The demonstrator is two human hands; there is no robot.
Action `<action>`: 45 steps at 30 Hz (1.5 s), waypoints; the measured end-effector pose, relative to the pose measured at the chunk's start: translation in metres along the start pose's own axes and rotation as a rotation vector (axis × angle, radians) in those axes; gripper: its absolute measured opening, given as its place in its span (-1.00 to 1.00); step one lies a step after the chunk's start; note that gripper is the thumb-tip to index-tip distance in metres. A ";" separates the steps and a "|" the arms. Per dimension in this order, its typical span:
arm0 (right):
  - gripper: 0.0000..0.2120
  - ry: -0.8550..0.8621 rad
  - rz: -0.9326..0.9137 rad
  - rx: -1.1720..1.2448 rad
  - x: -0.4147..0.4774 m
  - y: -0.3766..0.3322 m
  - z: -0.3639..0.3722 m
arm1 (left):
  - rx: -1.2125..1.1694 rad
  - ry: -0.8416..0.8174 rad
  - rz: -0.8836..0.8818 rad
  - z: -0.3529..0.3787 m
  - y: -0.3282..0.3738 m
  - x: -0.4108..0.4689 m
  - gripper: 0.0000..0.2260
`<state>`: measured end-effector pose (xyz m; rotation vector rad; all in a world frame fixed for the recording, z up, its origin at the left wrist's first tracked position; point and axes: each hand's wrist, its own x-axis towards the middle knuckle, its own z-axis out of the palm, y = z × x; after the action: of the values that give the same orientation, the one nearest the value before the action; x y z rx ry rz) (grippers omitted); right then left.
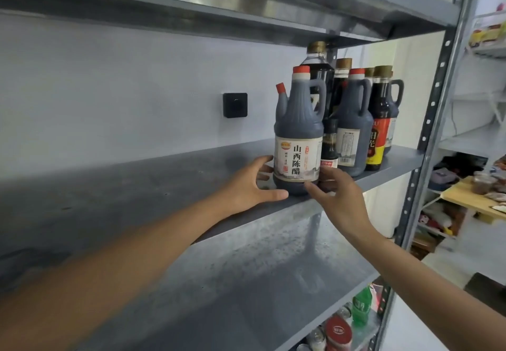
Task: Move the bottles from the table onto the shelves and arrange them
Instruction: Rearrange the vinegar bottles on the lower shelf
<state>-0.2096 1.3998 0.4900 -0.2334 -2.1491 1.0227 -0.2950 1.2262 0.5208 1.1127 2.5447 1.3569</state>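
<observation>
A dark vinegar jug (pixel 298 134) with two red caps and a white label stands upright near the front edge of the grey metal shelf (pixel 169 175). My left hand (pixel 253 183) cups its base from the left, thumb along the shelf edge. From the right, my right hand (pixel 338 197) presses its fingers against the base. Behind and right of the jug stand several other dark sauce bottles (pixel 353 123) in a cluster, some with red caps, some with gold caps.
A black wall socket (pixel 235 105) sits on the wall behind the shelf. A perforated upright post (pixel 435 120) bounds the shelf on the right. The lower shelf (pixel 246 282) holds a green bottle (pixel 362 305) and cans. A wooden table (pixel 473 197) lies far right.
</observation>
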 end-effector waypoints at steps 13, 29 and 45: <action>-0.67 -0.053 -0.124 -0.026 0.010 0.011 -0.005 | -0.272 -0.009 -0.123 0.011 0.004 0.033 -0.21; -0.67 -0.221 -0.181 0.113 0.012 0.004 0.009 | -0.159 0.214 -0.226 -0.006 0.007 -0.002 -0.19; -0.45 0.023 0.072 0.063 0.040 0.024 0.000 | -0.108 0.162 -0.208 -0.035 -0.005 -0.016 -0.20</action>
<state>-0.2415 1.4328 0.4940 -0.2935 -2.0972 1.1214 -0.2987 1.1902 0.5345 0.7249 2.5707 1.5642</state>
